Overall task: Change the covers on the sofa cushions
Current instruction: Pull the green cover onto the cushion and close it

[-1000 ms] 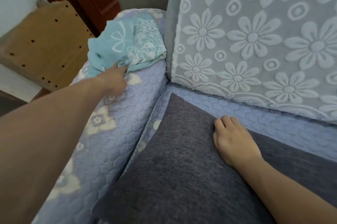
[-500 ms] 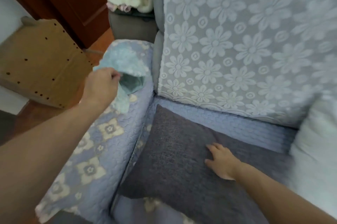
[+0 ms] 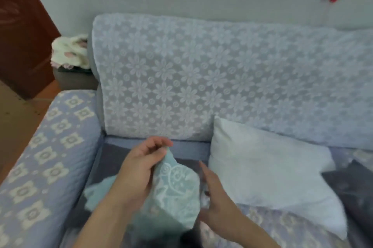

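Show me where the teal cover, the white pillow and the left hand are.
teal cover (image 3: pixel 173 197): head view, patterned middle.
white pillow (image 3: pixel 268 171): head view, centre.
left hand (image 3: pixel 139 169): head view, back of hand.

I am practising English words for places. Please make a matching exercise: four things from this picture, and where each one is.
Things:
1. teal cover
2. white pillow
3. lace throw
4. plush toy

Places:
A. over the sofa backrest
B. beyond the armrest, by the door
C. in the left hand
D. on the seat, to the right

Pairs: 1-C, 2-D, 3-A, 4-B
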`<state>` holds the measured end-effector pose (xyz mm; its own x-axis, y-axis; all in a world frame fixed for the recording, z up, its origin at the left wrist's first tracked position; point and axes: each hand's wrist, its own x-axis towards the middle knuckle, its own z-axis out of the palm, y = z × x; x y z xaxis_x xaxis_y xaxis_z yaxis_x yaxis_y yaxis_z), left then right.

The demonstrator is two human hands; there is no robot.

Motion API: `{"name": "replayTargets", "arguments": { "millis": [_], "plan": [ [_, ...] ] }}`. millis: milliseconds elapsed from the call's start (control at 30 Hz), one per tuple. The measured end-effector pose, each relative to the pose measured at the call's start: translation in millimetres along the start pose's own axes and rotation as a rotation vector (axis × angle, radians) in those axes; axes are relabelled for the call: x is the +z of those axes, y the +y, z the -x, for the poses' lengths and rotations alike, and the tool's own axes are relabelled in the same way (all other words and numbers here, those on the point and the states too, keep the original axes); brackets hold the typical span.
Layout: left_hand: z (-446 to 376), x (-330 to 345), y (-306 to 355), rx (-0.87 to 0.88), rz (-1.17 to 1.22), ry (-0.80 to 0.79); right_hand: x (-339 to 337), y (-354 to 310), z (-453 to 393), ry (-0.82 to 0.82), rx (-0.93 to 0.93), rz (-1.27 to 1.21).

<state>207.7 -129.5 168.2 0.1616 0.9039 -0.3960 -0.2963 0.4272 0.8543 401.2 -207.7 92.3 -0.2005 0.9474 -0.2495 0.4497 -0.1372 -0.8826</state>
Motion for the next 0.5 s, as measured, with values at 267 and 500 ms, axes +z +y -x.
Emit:
{"name": "replayTargets", "arguments": {
  "millis": [267,500],
  "plan": [
    [33.8,137.2,10.4,-0.124,0.063,-0.17,-163.9,-21.2,55.4,-0.123,-0.111,0.139],
    [31.4,200.1,22.5,-0.11,0.14,-0.196,-185.0,-45.9,77.5,0.104,-0.268,0.167]
  ]
}}
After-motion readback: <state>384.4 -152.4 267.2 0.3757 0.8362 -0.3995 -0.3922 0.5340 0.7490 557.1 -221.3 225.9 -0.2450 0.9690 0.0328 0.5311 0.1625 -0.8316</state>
